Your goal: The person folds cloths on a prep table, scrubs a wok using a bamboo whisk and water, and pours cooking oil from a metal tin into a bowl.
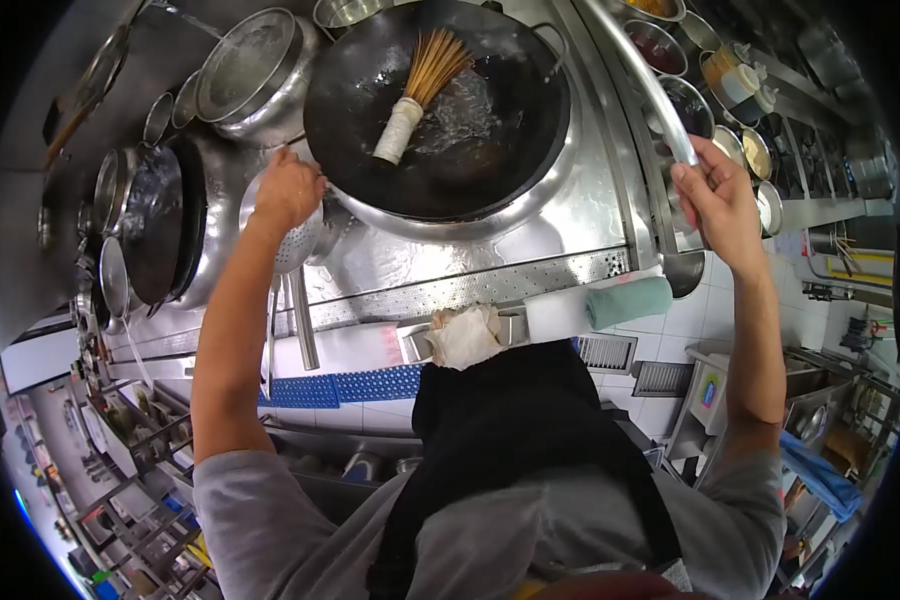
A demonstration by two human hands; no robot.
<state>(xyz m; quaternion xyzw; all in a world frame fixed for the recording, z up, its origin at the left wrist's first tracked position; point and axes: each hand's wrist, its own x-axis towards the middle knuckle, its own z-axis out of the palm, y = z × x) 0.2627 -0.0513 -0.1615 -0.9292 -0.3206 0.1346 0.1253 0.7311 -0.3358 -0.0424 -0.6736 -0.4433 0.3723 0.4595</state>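
A black wok [510,150] sits on the steel stove, with some water in it. Inside lies a bamboo brush [400,130], its white-wrapped handle pointing toward me and its bristles away. My left hand [290,190] is left of the wok, over a perforated skimmer [296,245]; its fingers are curled together, and whatever they grip is hidden. On the right, my right hand [718,200] is closed around the end of a curved metal pipe [645,75], which runs along the wok's right side.
At the upper left, a strainer [248,70] rests on a metal pot. Several pans hang or stand at the left. Seasoning containers [758,155] line the right side. Along the front edge lie a folded cloth [465,335] and a green cloth [630,302].
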